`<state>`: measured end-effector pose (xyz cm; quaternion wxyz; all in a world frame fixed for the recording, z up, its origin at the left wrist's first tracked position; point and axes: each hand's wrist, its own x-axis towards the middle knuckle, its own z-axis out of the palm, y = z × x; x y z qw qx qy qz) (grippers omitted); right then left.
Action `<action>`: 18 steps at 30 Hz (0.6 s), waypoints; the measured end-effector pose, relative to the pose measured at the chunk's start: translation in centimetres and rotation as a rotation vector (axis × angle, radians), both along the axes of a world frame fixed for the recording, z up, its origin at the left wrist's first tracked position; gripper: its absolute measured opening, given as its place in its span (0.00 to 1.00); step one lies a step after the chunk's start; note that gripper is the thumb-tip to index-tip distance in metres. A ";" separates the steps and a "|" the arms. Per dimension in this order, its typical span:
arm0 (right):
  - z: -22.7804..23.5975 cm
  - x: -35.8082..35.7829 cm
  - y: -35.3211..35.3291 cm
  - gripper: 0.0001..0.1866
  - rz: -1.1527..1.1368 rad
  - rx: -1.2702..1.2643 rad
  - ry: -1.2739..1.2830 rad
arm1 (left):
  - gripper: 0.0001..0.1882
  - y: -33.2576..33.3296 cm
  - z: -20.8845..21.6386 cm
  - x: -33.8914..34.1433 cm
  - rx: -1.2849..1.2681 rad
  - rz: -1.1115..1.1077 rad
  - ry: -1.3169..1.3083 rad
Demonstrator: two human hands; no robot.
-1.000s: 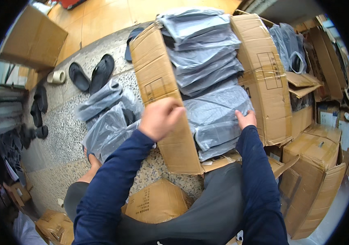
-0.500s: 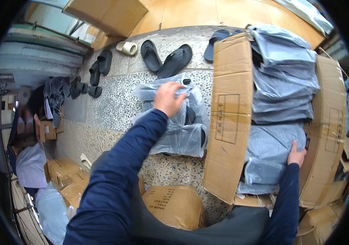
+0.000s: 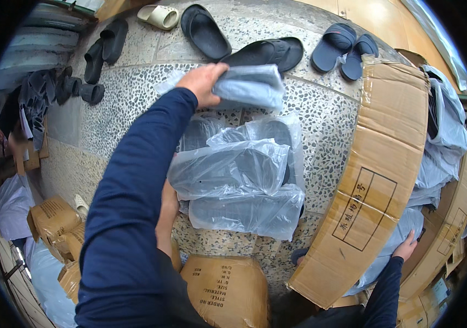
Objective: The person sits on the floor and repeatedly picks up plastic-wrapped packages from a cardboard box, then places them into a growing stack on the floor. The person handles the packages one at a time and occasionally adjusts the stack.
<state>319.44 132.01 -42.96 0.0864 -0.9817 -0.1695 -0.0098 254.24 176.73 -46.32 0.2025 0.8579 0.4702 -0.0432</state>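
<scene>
My left hand (image 3: 202,86) is closed on one end of a plastic-bagged slipper (image 3: 252,86), which is blurred. It is raised over the floor, just beyond a group of clear-bagged dark slippers (image 3: 228,169) laid in rows. My right hand (image 3: 405,246) reaches into an open carton (image 3: 348,191) at the right. Its fingers, partly hidden, lie spread along the edge of a bagged package (image 3: 389,246) there. More grey-looking bagged packages (image 3: 444,131) are stacked farther back in that carton.
Loose black slides (image 3: 206,33), a cream slide (image 3: 158,17) and navy slides (image 3: 334,46) line the far floor. A taped brown carton (image 3: 225,287) sits close in front of me. Several cartons (image 3: 55,218) and pale plastic sacks (image 3: 20,210) stand at the left.
My left hand has lifted a bagged slipper up and away from the floor group. My view has shifted, bringing the slippers closer. My right hand stays at the package in the carton.
</scene>
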 end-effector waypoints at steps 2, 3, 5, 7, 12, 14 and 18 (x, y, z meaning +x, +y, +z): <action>0.2 0.1 -0.1 0.43 0.012 0.009 0.024 | 0.40 1.5 2.1 -0.7 0.064 -0.039 -0.066; 0.4 0.1 0.0 0.43 0.018 0.005 0.051 | 0.41 2.2 3.7 -0.9 0.031 -0.032 -0.077; 0.5 0.0 0.0 0.42 0.028 0.016 0.084 | 0.43 3.7 6.5 -0.7 -0.209 -0.044 -0.244; 0.6 0.4 -0.2 0.41 0.041 0.044 0.091 | 0.45 4.2 8.2 0.1 -0.486 -0.030 -0.265; 0.4 0.1 0.2 0.40 0.034 0.050 0.073 | 0.45 0.7 0.7 1.4 -0.814 -0.083 -0.287; 0.4 -0.3 0.7 0.40 0.038 0.022 0.080 | 0.41 -0.9 -2.1 1.4 -0.891 0.078 -0.305; 0.3 0.4 -0.2 0.40 0.064 0.062 0.049 | 0.33 -0.2 -3.9 0.4 -1.114 0.263 -0.319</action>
